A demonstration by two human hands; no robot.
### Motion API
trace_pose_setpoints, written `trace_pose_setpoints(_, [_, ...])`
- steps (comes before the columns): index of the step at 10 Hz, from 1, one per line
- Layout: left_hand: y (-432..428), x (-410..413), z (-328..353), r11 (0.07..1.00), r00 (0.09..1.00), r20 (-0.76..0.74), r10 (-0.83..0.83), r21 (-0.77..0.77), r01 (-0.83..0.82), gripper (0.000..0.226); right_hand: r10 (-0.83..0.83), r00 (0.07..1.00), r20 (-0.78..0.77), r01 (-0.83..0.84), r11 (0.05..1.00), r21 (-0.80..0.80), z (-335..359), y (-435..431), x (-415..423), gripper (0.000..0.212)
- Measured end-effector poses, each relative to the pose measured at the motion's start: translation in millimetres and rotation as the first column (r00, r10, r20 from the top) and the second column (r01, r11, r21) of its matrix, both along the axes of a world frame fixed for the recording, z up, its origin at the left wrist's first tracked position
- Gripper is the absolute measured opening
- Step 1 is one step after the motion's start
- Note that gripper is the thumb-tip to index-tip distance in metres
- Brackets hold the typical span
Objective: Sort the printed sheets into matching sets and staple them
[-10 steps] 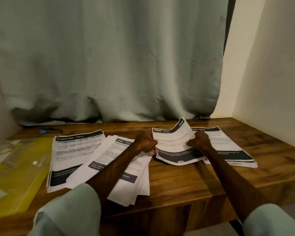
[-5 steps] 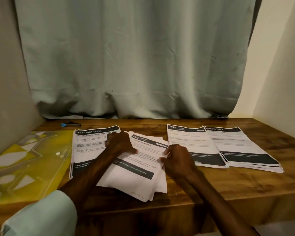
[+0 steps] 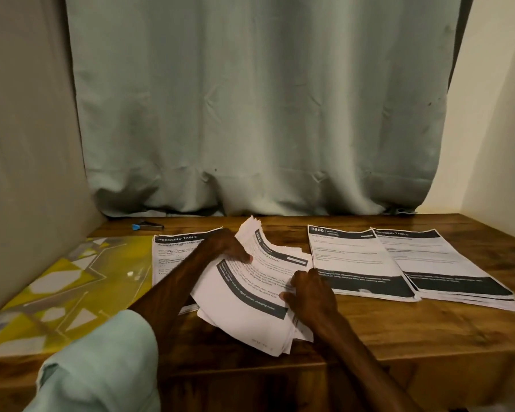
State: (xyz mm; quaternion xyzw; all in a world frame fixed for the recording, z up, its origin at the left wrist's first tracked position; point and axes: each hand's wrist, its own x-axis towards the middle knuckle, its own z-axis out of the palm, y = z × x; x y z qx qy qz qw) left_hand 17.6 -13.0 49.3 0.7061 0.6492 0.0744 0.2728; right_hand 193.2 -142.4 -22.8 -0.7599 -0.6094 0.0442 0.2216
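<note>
Head view. Fingers [image 3: 242, 254] of the left hand [image 3: 225, 246] curl round the far part of the loose fanned stack of white printed sheets [image 3: 250, 295], bending its top corner up off the brown wooden table [image 3: 399, 328]. Fingers [image 3: 289, 296] of the right hand [image 3: 311, 292] are narrow and pinch the same stack at its 3 o'clock edge. The stack sits at table centre, skewed, and its near corner overhangs the table's 6 o'clock edge.

- At 9 o'clock of the stack, partly under the left forearm: white pile headed "DRESSING TABLE" [image 3: 173, 251].
- At 3 o'clock: white pile headed "3800" [image 3: 351, 260], and just beyond it a second dark-banded white pile [image 3: 440, 263]. The two overlap at the seam.
- Small blue-tipped metal stapler [image 3: 147, 226] at the table's 10 o'clock, well apart from both hands.
- Yellow patterned plastic folder [image 3: 72, 286] at the table's 9 o'clock.

Risks, as I judge them:
- The overhanging corner is unsupported, so lower sheets may slip to the floor if the stack is lifted from the top only.
- The sheets are fanned, so two may come away as one and land in the wrong set.
- The left forearm may drag the pile beneath it.
- The overlapping right-hand piles could mingle.
</note>
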Motion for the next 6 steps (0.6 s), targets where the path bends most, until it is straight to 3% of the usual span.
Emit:
trace_pose_setpoints(1, [-13.2, 2.6, 13.4, 0.999, 0.993, 0.115, -0.005, -0.053, 0.011, 0.069, 0.011, 1.000, -0.016, -0.011, 1.000, 0.018, -1.7, -1.3, 1.1, 0.039])
trace_pose_setpoints(2, [-21.1, -6.4, 10.4, 0.997, 0.976, 0.216, -0.037, 0.071, 0.022, 0.067, 0.029, 0.996, -0.080, -0.023, 0.997, 0.073, -6.5, -4.7, 6.0, 0.044])
trace_pose_setpoints(3, [-36.5, -27.3, 15.4, 0.986, 0.925, 0.370, -0.090, 0.165, 0.029, 0.030, 0.112, 0.956, -0.272, -0.030, 0.957, 0.288, -9.8, -9.1, 11.2, 0.065])
trace_pose_setpoints(4, [-57.7, -51.6, 34.6, 0.967, 0.862, 0.492, -0.121, 0.253, -0.009, 0.029, 0.155, 0.815, -0.558, 0.050, 0.941, 0.335, 4.0, -10.4, 13.2, 0.080])
trace_pose_setpoints(5, [-63.1, -69.9, 42.9, 0.960, 0.818, 0.560, -0.130, 0.277, -0.038, 0.034, 0.237, 0.327, -0.915, -0.038, 0.971, 0.237, 23.9, -5.2, 12.4, 0.064])
trace_pose_setpoints(6, [-69.3, -73.3, 47.6, 0.941, 0.702, 0.684, -0.199, 0.333, -0.057, 0.042, 0.386, 0.227, -0.894, -0.106, 0.922, 0.371, 44.4, 1.0, 7.4, 0.033])
